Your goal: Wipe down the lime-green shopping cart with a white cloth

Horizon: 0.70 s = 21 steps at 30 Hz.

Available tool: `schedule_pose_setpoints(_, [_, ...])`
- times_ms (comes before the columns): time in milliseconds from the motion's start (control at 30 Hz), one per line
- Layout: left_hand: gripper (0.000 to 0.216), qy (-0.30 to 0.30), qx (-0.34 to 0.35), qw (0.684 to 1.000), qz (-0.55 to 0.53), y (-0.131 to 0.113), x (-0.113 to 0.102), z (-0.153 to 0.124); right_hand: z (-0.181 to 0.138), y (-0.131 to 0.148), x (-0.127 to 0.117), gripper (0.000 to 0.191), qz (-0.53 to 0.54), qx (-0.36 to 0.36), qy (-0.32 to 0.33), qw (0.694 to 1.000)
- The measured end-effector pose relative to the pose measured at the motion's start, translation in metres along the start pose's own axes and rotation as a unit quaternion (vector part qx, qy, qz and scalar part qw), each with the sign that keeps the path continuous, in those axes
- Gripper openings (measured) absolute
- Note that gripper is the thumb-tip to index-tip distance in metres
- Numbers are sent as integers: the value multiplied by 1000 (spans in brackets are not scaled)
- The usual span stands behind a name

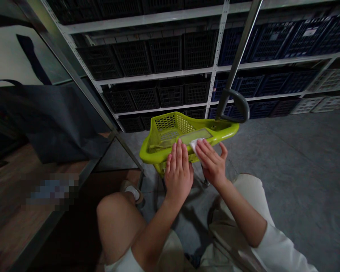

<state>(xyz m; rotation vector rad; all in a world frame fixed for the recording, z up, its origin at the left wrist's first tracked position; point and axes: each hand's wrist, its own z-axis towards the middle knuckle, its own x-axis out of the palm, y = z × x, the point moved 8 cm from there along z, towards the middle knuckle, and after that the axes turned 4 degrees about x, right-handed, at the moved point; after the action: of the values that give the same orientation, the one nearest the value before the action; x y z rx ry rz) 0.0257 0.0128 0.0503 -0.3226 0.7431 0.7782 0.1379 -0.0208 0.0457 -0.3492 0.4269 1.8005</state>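
Basket (184, 124) and white cloth (193, 146) are meeting beneath the person's fingers (173, 156). The right hand (214, 162) is pressing the cloth against the near rim (155, 156), its outermost finger standing apart from the others; one cannot tell whether they are pinching the cloth or only lying on it. The left hand (179, 172) is reaching over the same rim just beside it, fingers stretched out side by side. Along that lime-green side a translucent panel (197, 136) is showing, and a metal pole (242, 49) with a grey loop handle (240, 104) is rising near the narrow right end. Farther out, a dark bag (59, 117) is resting on a counter (19, 162) to the left, while black crates (166, 54) and blue crates (274, 41) are lining the shelves (155, 75) beyond.
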Motion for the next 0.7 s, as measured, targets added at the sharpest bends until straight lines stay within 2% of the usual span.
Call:
schedule_pose_setpoints(100, [76,9,2,1000,-7,0,0,1,-4,-33,-10,69,-27,110,-82,990])
schedule_pose_setpoints(167, [76,10,1,1000,-9,-1,0,2,-8,-39,-13,70,-40,155,-106,981])
schedule_pose_setpoints(233, [75,5,0,1000,-10,0,0,2,-8,-25,-6,70,-33,125,-70,989])
schedule_pose_setpoints(300, [74,1,-1,1000,-10,0,-1,2,-7,-4,4,70,-9,45,-7,999])
schedule_pose_setpoints(367, [73,-1,-1,1000,-8,0,-1,1,-8,5,9,68,2,-14,17,1000])
schedule_pose_setpoints(433, [74,4,1,1000,-6,0,-1,1,-7,-7,4,67,-10,13,-28,999])
schedule_pose_setpoints(500, [75,9,4,1000,-5,0,0,1,-8,-26,-4,65,-31,96,-98,990])
schedule_pose_setpoints(567, [75,9,4,1000,-9,-1,1,1,-10,-33,-7,65,-38,151,-127,980])
schedule_pose_setpoints(633, [74,5,2,1000,-13,-1,2,1,-8,-18,0,66,-24,112,-85,990])
schedule_pose_setpoints(700, [73,2,0,1000,-13,0,1,1,-7,2,9,66,-3,29,-23,999])
